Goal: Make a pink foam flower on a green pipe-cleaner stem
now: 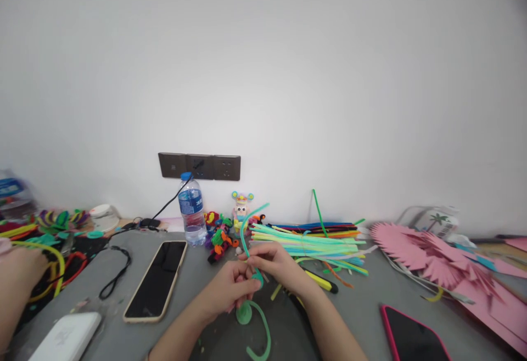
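Two bare hands work a teal pipe cleaner (244,235) above a gray bench (206,284), the fingers of the left hand (236,287) closed on its coiled lower part and those of the right hand (269,262) pinching the stem just above, its free end curving up toward the far side. A green coil (244,313) with a curved tail lies just nearer, as a phone (156,281) rests to the left and a bundle of pipe cleaners (308,243) sits beyond, to the right.
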`<state>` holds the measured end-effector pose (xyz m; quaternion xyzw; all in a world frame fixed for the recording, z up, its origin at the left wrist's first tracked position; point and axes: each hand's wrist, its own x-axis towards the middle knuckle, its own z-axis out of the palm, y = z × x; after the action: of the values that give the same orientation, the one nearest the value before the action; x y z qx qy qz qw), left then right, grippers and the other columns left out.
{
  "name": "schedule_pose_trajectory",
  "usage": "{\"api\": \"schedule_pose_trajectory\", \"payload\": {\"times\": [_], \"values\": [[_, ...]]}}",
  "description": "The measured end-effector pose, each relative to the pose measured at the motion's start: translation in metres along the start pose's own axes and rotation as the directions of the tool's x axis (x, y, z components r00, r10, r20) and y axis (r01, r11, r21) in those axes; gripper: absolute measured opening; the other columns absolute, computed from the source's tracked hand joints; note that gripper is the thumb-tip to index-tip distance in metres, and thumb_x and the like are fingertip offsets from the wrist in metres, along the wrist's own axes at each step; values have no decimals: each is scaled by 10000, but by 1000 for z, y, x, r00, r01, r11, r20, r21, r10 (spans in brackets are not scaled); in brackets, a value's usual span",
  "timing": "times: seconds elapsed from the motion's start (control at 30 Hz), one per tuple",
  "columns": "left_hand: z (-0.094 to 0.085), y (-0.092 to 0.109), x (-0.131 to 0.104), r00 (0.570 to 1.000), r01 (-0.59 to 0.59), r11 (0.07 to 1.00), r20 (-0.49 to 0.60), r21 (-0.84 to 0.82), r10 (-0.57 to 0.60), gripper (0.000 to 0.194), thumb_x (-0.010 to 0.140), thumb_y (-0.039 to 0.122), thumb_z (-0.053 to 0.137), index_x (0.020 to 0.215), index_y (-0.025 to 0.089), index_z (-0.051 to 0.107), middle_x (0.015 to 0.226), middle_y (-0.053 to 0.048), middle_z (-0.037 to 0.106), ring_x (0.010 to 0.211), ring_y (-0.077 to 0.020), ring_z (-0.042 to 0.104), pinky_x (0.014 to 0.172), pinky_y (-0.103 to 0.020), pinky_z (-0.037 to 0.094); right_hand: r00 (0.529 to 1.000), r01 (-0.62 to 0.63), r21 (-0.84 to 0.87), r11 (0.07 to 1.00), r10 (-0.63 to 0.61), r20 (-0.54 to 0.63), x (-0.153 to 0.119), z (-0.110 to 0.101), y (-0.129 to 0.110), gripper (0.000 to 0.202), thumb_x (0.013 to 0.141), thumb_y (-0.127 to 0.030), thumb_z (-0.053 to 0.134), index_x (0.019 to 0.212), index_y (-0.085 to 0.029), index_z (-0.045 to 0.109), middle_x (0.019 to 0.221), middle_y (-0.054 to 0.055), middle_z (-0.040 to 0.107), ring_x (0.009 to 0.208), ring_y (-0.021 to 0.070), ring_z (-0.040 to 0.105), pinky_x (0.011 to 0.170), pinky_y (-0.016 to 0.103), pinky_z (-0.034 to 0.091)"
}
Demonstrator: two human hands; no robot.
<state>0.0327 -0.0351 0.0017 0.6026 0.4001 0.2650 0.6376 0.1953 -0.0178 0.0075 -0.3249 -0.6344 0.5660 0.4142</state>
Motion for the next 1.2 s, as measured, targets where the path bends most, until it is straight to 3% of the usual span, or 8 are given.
{"api": "schedule_pose_trajectory", "payload": {"times": [0.23, 0.43, 0.8, 1.0, 1.2], "values": [[-3, -5, 4, 998, -9, 1000, -55, -23, 8, 406, 668, 534, 688, 567, 187, 505, 336, 99, 391, 263, -37, 242, 273, -177, 142, 996, 19, -69, 997, -26, -91, 1, -4, -3, 278, 766, -456, 692, 788, -183, 743, 770, 30, 701, 549, 112, 498, 520, 238, 404], [-10, -7, 7, 986, -30, 999, -165, -32, 24, 440, 633, 572, 716, 564, 171, 548, 322, 90, 399, 244, -31, 234, 271, -179, 139, 993, 47, -187, 981, -66, -98, 0, -7, -5, 358, 829, -507, 604, 896, -183, 738, 649, -4, 609, 494, 96, 449, 479, 224, 371], [-16, -10, 12, 946, -127, 982, -314, -140, 78, 480, 628, 609, 713, 756, 160, 604, 357, 96, 446, 221, -24, 264, 263, -158, 151, 990, 1, 10, 1000, 0, -141, 5, -3, 3, 328, 695, -456, 759, 768, -185, 590, 642, -37, 564, 524, 104, 514, 500, 228, 426], [-18, -11, 12, 934, -113, 987, -351, -118, 65, 541, 605, 615, 724, 855, 142, 649, 355, 98, 442, 227, -28, 270, 278, -163, 166, 997, -40, 27, 999, 42, -62, 4, -1, 1, 317, 722, -460, 739, 770, -176, 605, 602, -43, 565, 495, 98, 526, 521, 232, 430], [-19, -12, 15, 910, -148, 958, -413, -244, 35, 528, 568, 573, 774, 815, 126, 640, 345, 106, 395, 288, -30, 265, 322, -168, 180, 994, -1, 20, 1000, 3, -111, 4, -3, 4, 307, 778, -474, 687, 851, -179, 649, 670, 2, 643, 608, 157, 622, 610, 283, 484]]}}
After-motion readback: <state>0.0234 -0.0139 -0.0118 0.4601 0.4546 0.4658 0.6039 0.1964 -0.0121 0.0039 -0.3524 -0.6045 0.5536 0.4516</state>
